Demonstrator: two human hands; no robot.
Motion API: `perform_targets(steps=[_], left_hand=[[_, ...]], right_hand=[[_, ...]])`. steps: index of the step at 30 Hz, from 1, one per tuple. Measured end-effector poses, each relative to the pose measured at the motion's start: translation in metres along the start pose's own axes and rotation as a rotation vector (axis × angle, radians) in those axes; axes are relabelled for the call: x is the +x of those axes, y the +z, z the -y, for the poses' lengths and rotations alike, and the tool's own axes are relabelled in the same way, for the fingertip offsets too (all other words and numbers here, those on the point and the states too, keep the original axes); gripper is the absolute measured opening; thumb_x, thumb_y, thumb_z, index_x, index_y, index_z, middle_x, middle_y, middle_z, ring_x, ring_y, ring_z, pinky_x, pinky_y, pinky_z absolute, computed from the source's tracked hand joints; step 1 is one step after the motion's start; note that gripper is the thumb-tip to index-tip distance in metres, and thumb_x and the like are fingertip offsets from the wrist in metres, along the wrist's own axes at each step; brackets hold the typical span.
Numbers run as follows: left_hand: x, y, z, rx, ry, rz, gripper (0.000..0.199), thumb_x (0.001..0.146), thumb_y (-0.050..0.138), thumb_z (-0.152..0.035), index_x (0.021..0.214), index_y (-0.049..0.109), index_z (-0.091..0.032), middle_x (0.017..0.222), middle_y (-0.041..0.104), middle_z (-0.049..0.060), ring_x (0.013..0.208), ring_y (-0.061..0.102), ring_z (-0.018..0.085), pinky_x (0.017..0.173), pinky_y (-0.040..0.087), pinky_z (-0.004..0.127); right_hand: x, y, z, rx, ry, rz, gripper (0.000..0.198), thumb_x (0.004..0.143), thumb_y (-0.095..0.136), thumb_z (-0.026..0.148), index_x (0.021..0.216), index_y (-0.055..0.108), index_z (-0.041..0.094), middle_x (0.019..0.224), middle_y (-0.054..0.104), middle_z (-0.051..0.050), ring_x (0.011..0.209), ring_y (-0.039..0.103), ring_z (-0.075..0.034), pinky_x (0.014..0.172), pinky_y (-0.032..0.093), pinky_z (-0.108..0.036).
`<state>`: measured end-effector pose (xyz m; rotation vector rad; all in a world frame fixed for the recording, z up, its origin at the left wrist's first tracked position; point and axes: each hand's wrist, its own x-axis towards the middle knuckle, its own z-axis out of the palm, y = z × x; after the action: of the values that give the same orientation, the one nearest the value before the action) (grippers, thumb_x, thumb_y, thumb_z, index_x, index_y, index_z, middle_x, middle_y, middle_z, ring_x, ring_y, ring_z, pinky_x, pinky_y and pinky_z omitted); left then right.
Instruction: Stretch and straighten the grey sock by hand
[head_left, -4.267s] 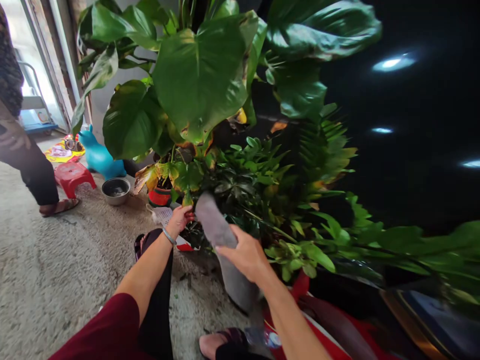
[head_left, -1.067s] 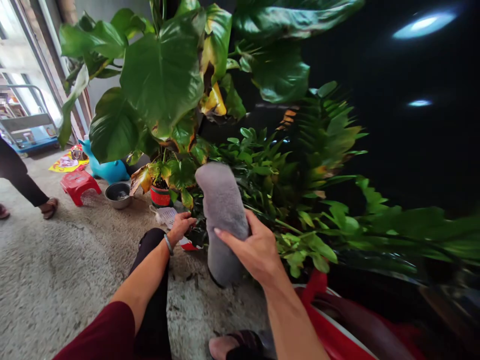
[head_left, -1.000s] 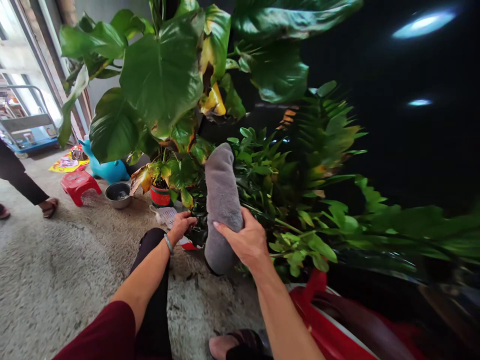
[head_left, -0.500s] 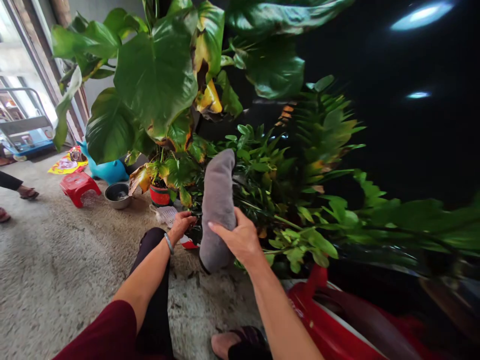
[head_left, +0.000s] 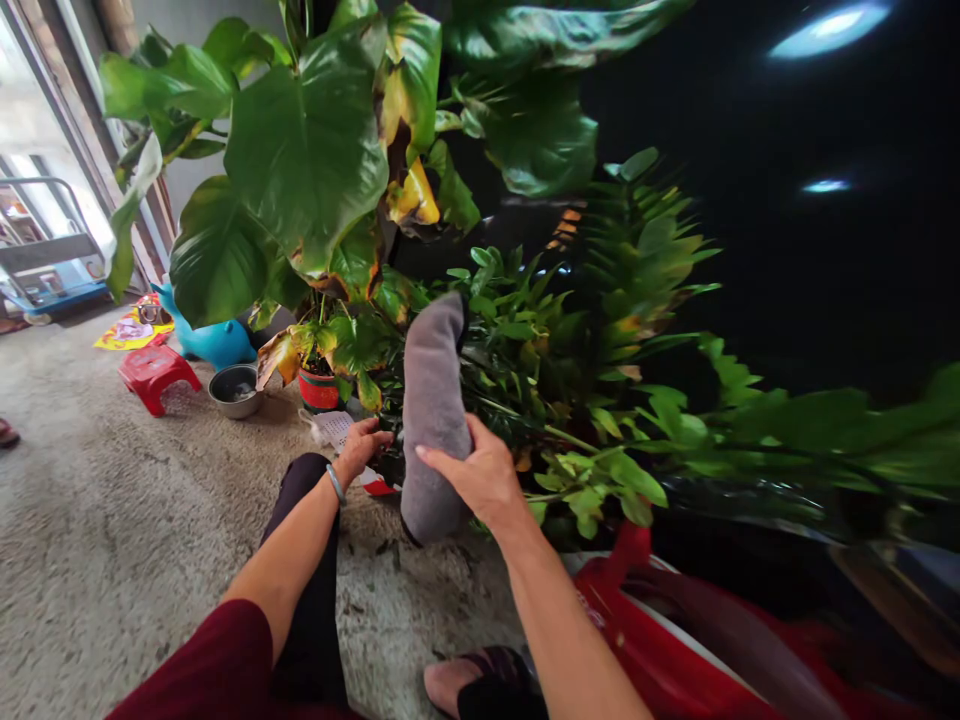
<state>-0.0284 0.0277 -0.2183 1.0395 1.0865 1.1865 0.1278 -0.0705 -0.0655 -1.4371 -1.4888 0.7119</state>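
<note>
My right hand (head_left: 486,478) grips a long grey plush piece (head_left: 433,380) with a dark edge, thumb lying across its front. It is held nearly upright, its top leaning slightly right, before the leafy plants (head_left: 517,330); its exact kind is not clear. My left hand (head_left: 363,448), with a bracelet on the wrist, is to the left of it, above my knee. Its fingers are apart, close to the dark lower leaves and a white perforated piece (head_left: 334,428). I see nothing held in it, and its fingertips partly blend with the foliage.
Large broad leaves (head_left: 307,160) hang ahead, over a red pot (head_left: 319,390). On the concrete floor to the left are a red stool (head_left: 156,372), a grey basin (head_left: 235,391) and a blue animal-shaped toy (head_left: 217,342). A red bag (head_left: 660,640) stands at the lower right.
The view has shifted slightly. The grey plush piece and both hands keep nearly the same pose. At the left, another person's leg and foot have moved mostly out of view.
</note>
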Motion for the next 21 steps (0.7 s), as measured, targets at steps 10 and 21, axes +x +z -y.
perform_targets(steps=[10, 21], left_hand=[[-0.001, 0.007, -0.003, -0.036, 0.032, 0.031, 0.040, 0.059, 0.073, -0.038, 0.088, 0.070, -0.010, 0.069, 0.064, 0.002, 0.058, 0.050, 0.009, 0.050, 0.035, 0.020], [0.008, 0.014, 0.008, -0.026, 0.019, -0.069, 0.028, 0.064, 0.073, -0.037, 0.063, 0.063, -0.011, 0.048, 0.049, -0.003, 0.047, 0.038, 0.006, 0.046, 0.029, 0.020]], right_hand=[[-0.017, -0.042, 0.006, 0.223, 0.074, -0.159, 0.048, 0.055, 0.084, 0.042, 0.095, 0.069, 0.019, 0.084, 0.075, -0.007, 0.071, 0.068, -0.024, 0.063, 0.055, -0.034], [-0.061, -0.007, -0.022, 0.211, 0.149, 0.145, 0.039, 0.059, 0.078, 0.032, 0.094, 0.071, 0.018, 0.085, 0.077, -0.006, 0.074, 0.070, -0.026, 0.071, 0.057, -0.038]])
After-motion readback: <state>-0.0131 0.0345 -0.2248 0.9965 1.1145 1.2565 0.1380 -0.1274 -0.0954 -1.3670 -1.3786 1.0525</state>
